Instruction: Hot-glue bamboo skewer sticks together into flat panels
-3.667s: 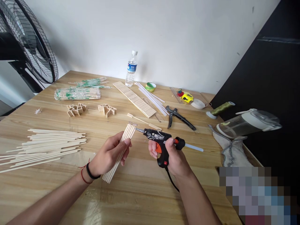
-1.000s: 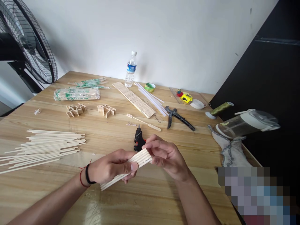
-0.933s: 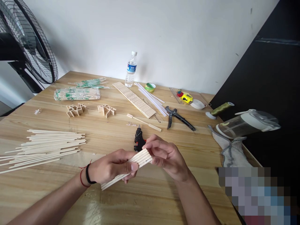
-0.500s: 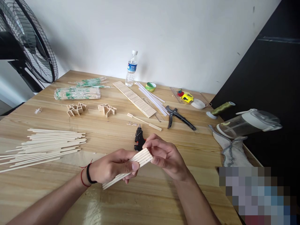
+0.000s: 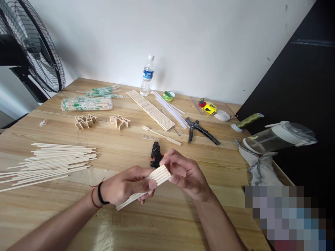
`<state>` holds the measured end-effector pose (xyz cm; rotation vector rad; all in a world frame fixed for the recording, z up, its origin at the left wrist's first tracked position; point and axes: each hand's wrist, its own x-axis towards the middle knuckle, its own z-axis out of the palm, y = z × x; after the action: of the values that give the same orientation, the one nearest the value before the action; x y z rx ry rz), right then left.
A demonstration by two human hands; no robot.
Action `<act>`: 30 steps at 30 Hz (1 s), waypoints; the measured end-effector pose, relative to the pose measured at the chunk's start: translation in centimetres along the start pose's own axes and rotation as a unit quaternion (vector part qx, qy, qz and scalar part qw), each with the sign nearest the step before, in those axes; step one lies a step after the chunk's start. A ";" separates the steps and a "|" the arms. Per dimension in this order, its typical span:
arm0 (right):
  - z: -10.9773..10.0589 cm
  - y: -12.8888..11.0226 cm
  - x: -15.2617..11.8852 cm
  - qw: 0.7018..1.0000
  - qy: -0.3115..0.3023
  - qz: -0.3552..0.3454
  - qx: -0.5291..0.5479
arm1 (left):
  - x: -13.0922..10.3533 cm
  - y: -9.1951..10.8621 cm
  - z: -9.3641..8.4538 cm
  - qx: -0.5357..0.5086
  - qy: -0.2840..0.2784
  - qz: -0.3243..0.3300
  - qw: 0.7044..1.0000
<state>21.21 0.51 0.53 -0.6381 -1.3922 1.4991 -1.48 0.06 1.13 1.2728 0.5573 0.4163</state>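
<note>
My left hand (image 5: pixel 129 186) is closed around a flat row of pale wooden sticks (image 5: pixel 161 174), its thumb pressed across the top. The row slants from lower left to upper right, and its near end sticks out below the hand. My right hand (image 5: pixel 190 177) is at the far end of the row, with thumb and fingertips closed on the stick ends. Just beyond my hands a black glue gun (image 5: pixel 156 153) lies on the wooden table (image 5: pixel 125 230), its grip partly hidden by the fingers.
Loose sticks (image 5: pixel 60 158) lie at left, near small stick structures (image 5: pixel 119 121) and wrapped stick packs (image 5: pixel 87 104). Farther back are a slatted stick panel (image 5: pixel 150 109), white glue sticks (image 5: pixel 171 109), a water bottle (image 5: pixel 147 78) and black cutters (image 5: pixel 200 130). A clear jug (image 5: pixel 277 137) lies at right.
Both hands keep nearly the same pose on the stick row. The whole view has shifted very slightly; nothing on the table has visibly moved.
</note>
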 end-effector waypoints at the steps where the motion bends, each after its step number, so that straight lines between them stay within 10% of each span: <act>1: 0.0 0.0 0.0 1.000 0.000 0.002 -0.002 | 0.0 0.0 0.0 -0.001 0.000 -0.001 1.000; 30: -0.4 0.3 -0.2 1.000 -0.024 -0.001 0.007 | 0.1 -0.2 0.0 -0.002 -0.002 0.009 1.000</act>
<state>21.55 0.50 0.12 -0.5964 -1.4177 1.5306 -1.43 0.03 0.95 1.2745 0.5427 0.4295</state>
